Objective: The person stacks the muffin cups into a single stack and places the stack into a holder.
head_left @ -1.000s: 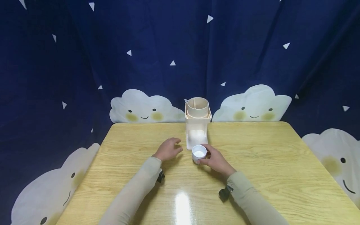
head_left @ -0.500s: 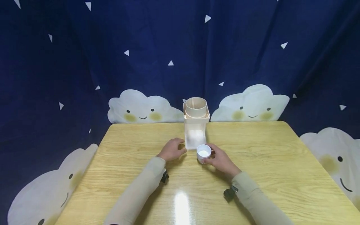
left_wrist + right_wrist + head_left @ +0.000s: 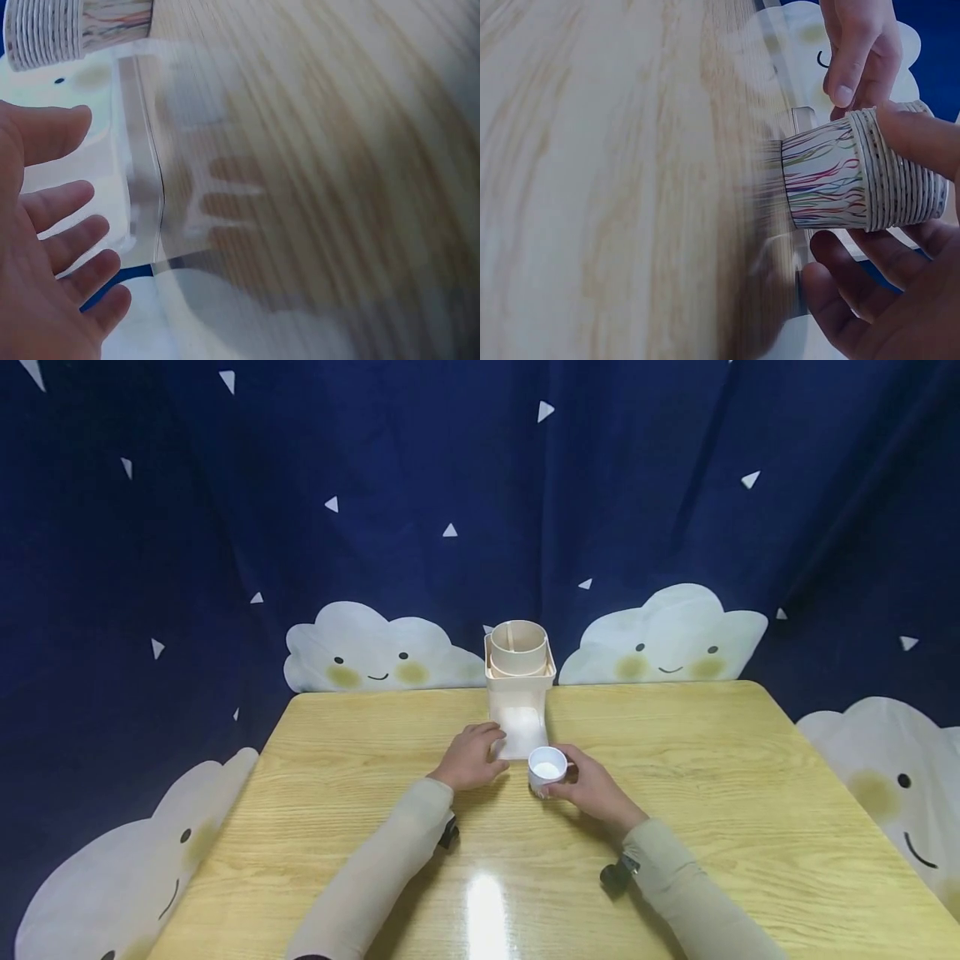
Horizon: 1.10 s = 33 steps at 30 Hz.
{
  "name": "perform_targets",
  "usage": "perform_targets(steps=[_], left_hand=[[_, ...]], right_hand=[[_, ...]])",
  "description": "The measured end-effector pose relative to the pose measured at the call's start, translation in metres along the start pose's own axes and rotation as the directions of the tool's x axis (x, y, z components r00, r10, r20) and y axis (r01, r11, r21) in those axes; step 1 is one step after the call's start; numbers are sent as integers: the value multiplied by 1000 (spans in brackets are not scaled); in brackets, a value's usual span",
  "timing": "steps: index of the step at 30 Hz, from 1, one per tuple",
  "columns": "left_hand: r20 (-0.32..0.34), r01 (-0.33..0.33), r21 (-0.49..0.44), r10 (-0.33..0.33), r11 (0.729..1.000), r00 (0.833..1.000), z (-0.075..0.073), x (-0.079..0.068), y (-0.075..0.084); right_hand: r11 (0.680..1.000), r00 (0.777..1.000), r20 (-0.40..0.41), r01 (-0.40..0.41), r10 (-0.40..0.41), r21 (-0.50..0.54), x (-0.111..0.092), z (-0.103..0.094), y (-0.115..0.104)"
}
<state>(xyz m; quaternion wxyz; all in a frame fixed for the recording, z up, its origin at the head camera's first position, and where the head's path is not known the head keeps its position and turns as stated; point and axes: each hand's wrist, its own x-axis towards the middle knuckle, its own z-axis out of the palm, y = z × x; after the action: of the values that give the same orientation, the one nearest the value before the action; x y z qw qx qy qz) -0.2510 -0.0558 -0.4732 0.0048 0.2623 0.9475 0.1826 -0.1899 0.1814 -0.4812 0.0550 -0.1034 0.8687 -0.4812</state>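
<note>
A stack of nested paper cups (image 3: 832,176), white with thin coloured wavy lines and ridged rims, stands mouth up in the head view. My right hand (image 3: 588,787) grips it from the right side, thumb and fingers about the rims (image 3: 907,169). Behind the stack stands a cream plastic holder (image 3: 522,718) with a round tube (image 3: 520,647) on top and a low flat base. My left hand (image 3: 471,760) is at the left of that base, its fingertips overlapping the base's edge. In the left wrist view, the left hand's fingers (image 3: 71,244) are spread and loosely bent, holding nothing.
The wood-grain table (image 3: 360,735) extends to both sides, with a bright glare spot at its front. A dark blue curtain (image 3: 405,460) with white triangles and cloud faces hangs behind the table. Each wrist carries a small dark camera (image 3: 617,877).
The cup stack has shifted right, away from the front of the holder, in my right hand. My left hand has moved right, up to the holder's base. The head view has turned slightly.
</note>
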Motion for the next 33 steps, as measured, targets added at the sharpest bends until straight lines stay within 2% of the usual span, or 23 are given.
perform_targets(steps=[10,14,20,26,33], left_hand=[[65,-62,47,59,997,996,2,1,10],[98,-44,-7,44,999,994,0,0,10],[126,-43,-90,55,995,991,-3,-1,7],[144,-33,-111,49,993,988,-4,-2,2],[132,-59,-113,74,992,989,-5,-3,1]], right_hand=[[1000,1000,23,-15,15,-22,0,-2,-2],[999,999,18,-26,27,-27,-1,-2,-1],[999,999,-8,-44,44,-16,0,-3,-1],[999,999,-8,-35,35,6,-2,-3,-1],[1000,999,-36,-24,24,-9,-4,-4,-1]])
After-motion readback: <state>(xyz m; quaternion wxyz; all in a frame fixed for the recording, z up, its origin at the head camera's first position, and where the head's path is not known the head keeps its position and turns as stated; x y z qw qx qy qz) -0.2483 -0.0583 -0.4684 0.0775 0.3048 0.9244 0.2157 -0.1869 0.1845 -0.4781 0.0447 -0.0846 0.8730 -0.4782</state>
